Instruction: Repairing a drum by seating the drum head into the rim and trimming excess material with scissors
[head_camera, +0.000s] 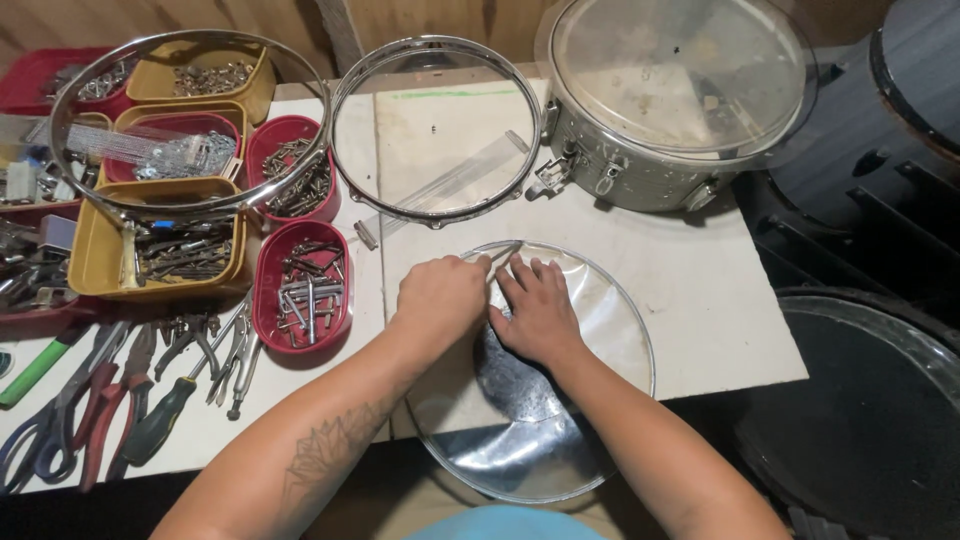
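Here left hand (440, 297) pinches thin metal strip (500, 250); right hand (537, 312) flat, open, on round clear drumhead (610, 310).

A flat white-topped work table (700, 300) carries everything. At its near edge lies a clear round drumhead with a metal rim (600, 300), overhanging the edge. Behind it lies a chromed metal hoop (436, 45) over a clear plastic strip (450, 185), and a silver drum shell (640, 170) stands at the back right. On the left sit 2 red oval tubs of bolts (300, 290), yellow trays of hardware (160, 250), and pliers, scissors and a screwdriver (150, 400).
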